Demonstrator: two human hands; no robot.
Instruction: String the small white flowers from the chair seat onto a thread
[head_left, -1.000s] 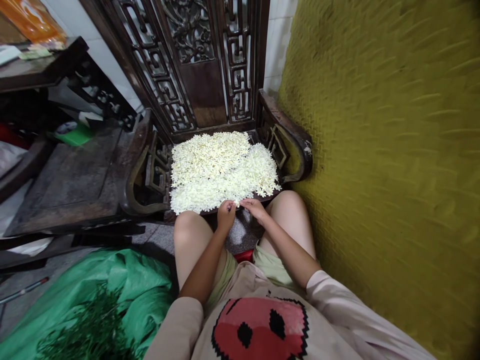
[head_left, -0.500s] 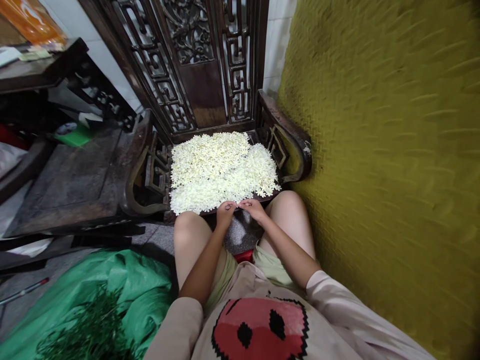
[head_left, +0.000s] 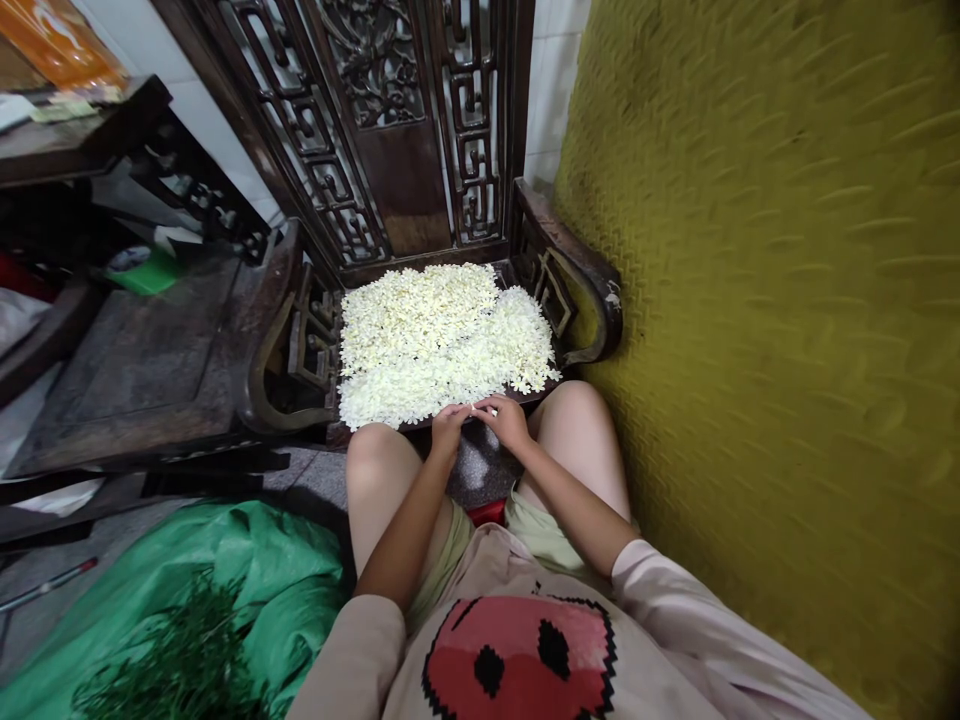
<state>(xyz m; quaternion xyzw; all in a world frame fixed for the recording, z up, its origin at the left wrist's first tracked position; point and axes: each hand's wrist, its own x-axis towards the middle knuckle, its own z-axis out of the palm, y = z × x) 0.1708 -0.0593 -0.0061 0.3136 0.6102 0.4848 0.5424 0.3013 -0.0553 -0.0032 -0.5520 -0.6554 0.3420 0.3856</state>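
Note:
A thick layer of small white and cream flowers [head_left: 427, 340] covers the seat of a dark carved wooden chair [head_left: 420, 232]. At the seat's front edge, between my knees, my left hand [head_left: 450, 424] and my right hand [head_left: 504, 416] meet at the fingertips. Both are closed in a pinch. Something small and whitish shows where the fingertips come together, too tiny to make out. The hands are just in front of the nearest flowers.
Another dark wooden chair [head_left: 142, 350] stands at the left with a green box [head_left: 150, 272] on it. Green sheeting [head_left: 247, 545] with leafy stems [head_left: 180, 655] lies at lower left. A yellow textured surface [head_left: 780, 330] rises close on the right.
My right hand has turned slightly, its fingers more bent over the fingertips of my left hand. My left hand has shifted a little left. The flowers look the same.

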